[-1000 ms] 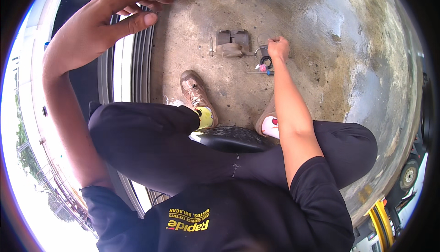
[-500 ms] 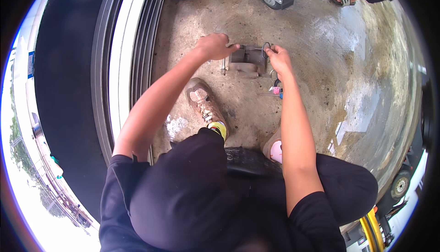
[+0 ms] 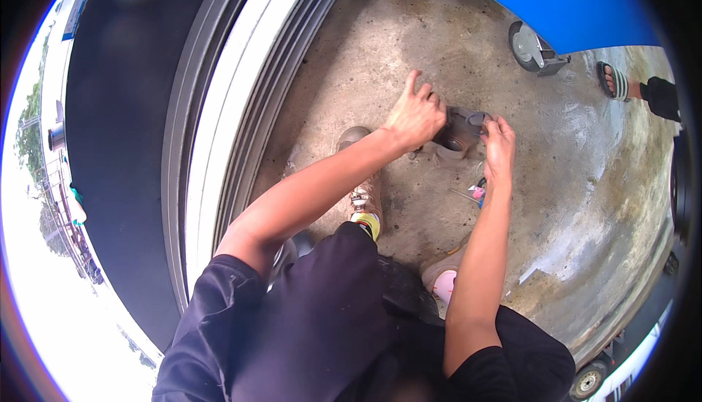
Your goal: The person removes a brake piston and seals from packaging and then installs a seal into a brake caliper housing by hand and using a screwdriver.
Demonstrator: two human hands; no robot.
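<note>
A grey metal part (image 3: 459, 133) with round bores lies on the stained concrete floor (image 3: 380, 51) in front of my feet. My left hand (image 3: 415, 114) rests on its left side, thumb and fingers wrapped over it, index finger lifted. My right hand (image 3: 499, 141) touches its right end with the fingertips pinched on a small piece there; what that piece is I cannot tell. A small pink and blue object (image 3: 478, 193) lies on the floor just under my right wrist.
A white and grey ribbed vehicle sill (image 3: 219, 131) runs along the left. A blue cart with a caster wheel (image 3: 528, 45) stands at the back right. Another person's sandalled foot (image 3: 616, 81) is at the far right. My brown shoe (image 3: 363, 182) is planted below the part.
My left hand came down from the raised position by the sill onto the metal part. My right hand shifted from the floor object up to the part's right end. The view has tilted.
</note>
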